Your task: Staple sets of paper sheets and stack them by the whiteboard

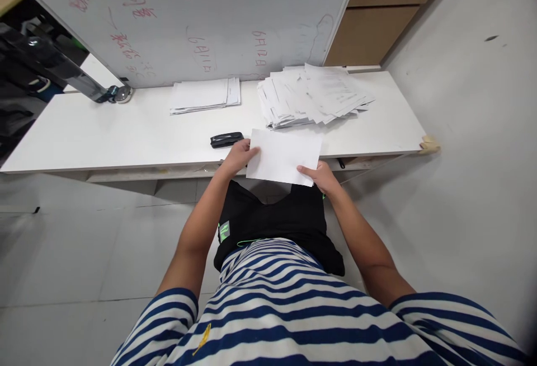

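The sheet of paper [285,156] is hanging over the near edge of the white table [126,131], gripped at its left edge by the left hand [239,156] and at its lower right corner by the right hand [321,176]. A black stapler [226,139] is lying just beside the left hand, and a loose heap of papers [312,94] and a neat stack [205,94] are sitting farther back below the whiteboard [188,13].

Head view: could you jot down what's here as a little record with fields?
left hand: grips the left edge of the sheet
right hand: grips the sheet's lower right corner
sheet: white, blank side up, held over the table edge
stapler: black, on the table just left of the left hand
loose pile: fanned papers behind the sheet
neat stack: papers farther left
whiteboard: behind the table, red writing
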